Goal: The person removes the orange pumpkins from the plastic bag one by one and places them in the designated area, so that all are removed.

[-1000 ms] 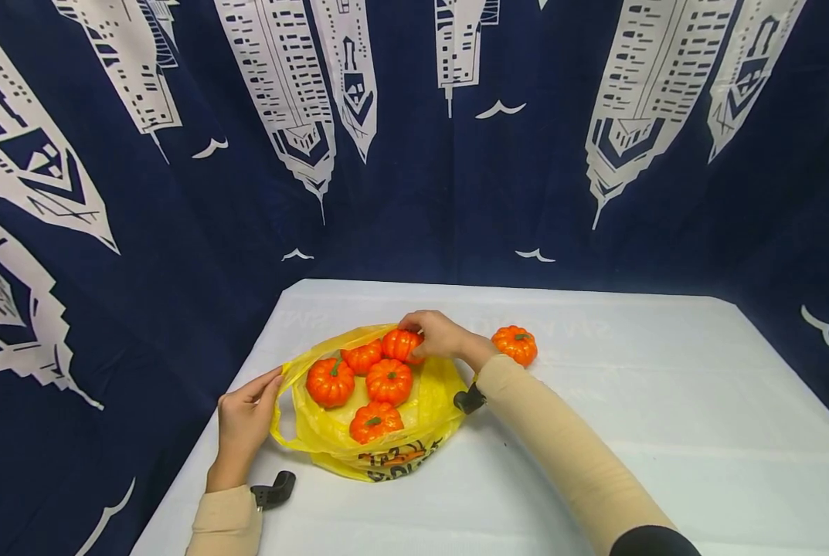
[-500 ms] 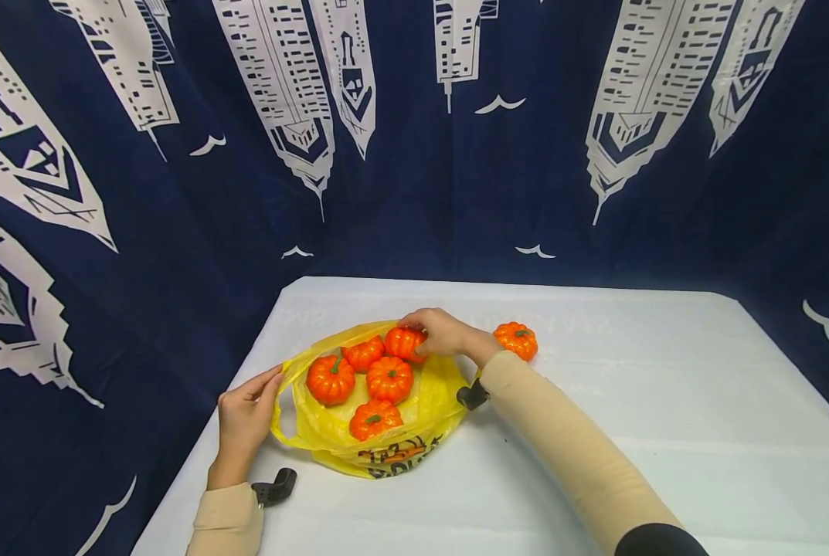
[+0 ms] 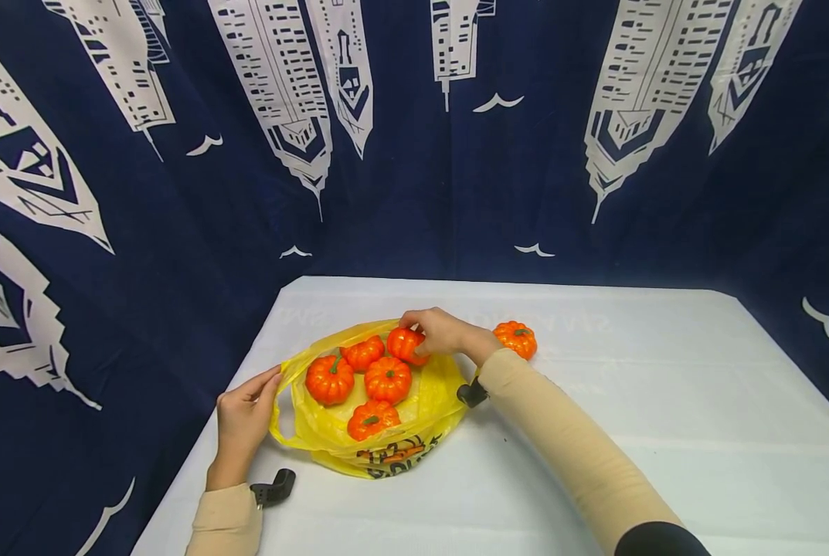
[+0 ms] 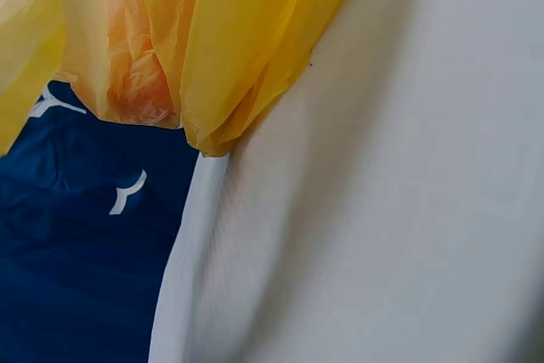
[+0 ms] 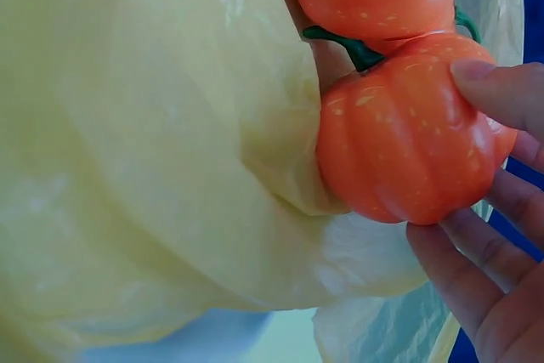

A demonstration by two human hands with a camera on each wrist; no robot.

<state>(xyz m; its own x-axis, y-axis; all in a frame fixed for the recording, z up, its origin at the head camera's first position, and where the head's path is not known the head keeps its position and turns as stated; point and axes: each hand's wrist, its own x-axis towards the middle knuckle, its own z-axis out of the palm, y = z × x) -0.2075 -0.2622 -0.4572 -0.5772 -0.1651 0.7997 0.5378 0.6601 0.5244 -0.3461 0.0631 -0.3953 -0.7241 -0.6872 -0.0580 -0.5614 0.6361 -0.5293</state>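
In the head view a yellow plastic bag (image 3: 443,390) lies spread on the white table, its mouth facing up. My left hand (image 3: 242,425) pinches the bag's edge near the handle loop at its left side. At the back right of the opening, my right hand (image 3: 447,333) grips a small orange toy pumpkin (image 3: 404,345), thumb on one side and fingers under the other, as the right wrist view shows of the same pumpkin (image 5: 408,142). Several more pumpkins (image 3: 388,380) sit inside the bag. The left wrist view shows only the bag's outside (image 4: 246,48), an orange shape behind the plastic.
One more pumpkin (image 3: 515,340) rests on the white table (image 3: 664,401), right of the bag and just behind my right wrist. A dark blue curtain (image 3: 456,201) with white building prints hangs behind the table. Black wrist cameras (image 3: 275,488) stick out from both sleeves.
The pumpkin in my right hand has shifted slightly right, and a small gap from its neighbour has widened. My left hand keeps its hold on the bag's edge.
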